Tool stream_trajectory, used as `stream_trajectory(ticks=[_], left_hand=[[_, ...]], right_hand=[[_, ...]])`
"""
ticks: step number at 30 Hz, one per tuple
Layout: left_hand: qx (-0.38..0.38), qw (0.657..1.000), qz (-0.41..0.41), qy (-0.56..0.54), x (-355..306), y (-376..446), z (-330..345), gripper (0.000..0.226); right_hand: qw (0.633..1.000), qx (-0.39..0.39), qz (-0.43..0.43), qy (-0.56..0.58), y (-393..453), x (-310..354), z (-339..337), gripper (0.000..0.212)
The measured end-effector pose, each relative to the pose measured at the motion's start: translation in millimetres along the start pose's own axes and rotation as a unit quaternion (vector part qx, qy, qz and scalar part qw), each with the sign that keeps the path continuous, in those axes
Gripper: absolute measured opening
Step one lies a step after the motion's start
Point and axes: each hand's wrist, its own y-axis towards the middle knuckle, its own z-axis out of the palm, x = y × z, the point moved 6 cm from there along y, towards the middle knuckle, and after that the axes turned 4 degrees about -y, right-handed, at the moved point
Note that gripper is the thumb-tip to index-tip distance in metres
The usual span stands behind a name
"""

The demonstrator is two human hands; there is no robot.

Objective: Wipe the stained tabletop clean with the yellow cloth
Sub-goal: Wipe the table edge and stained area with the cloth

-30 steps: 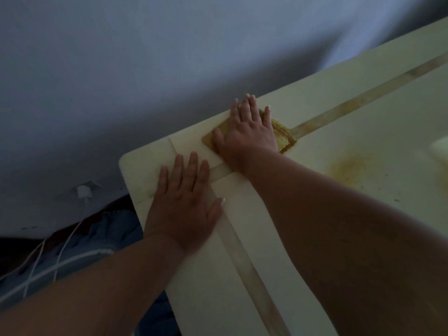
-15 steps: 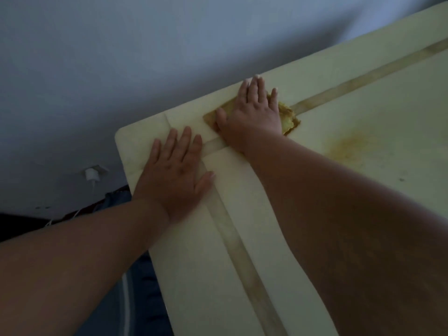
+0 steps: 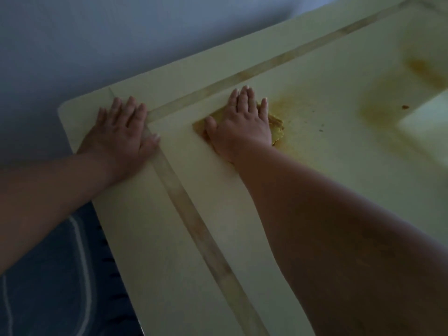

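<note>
— Right, crumpled yellow fabric cloth, mid-frame, flat on the pale cream tabletop, mostly hidden under the right hand.
— Gripped?
— No, pinned only: palm down, fingers spread, nothing curled around it. Left hand likewise open and flat, empty, bracing at the table corner, upper left of frame.
— Handling?
— Probably soft, limp, light; likely to bunch and slide. Best pressed from above across the middle, not pinched at an edge.
— Surroundings?
— Ochre smear touching the cloth's right edge; bigger yellowish-brown stains far right, unwiped. Tan inlaid border strip running down from the corner.
</note>
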Motion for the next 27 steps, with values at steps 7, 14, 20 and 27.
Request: stream_trajectory(ticks=[7, 14, 20, 27], left_hand=[[-0.043, 0.994, 0.039, 0.095, -24, -8, -18, 0.079], [-0.044, 0.999, -0.021, -0.006, -95, -27, -18, 0.075], [-0.013, 0.999, 0.044, -0.029, -181, -74, 7, 0.086], [-0.013, 0.998, 0.058, 0.016, -233, -108, 19, 0.085]], right_hand=[[0.999, 0.005, 0.031, 0.01, -61, -44, 4, 0.097], [0.998, 0.009, 0.053, 0.014, -118, -80, 9, 0.097], [0.997, 0.016, 0.071, 0.009, -167, -110, 12, 0.096], [0.995, 0.024, 0.096, 0.005, -225, -154, 19, 0.097]])
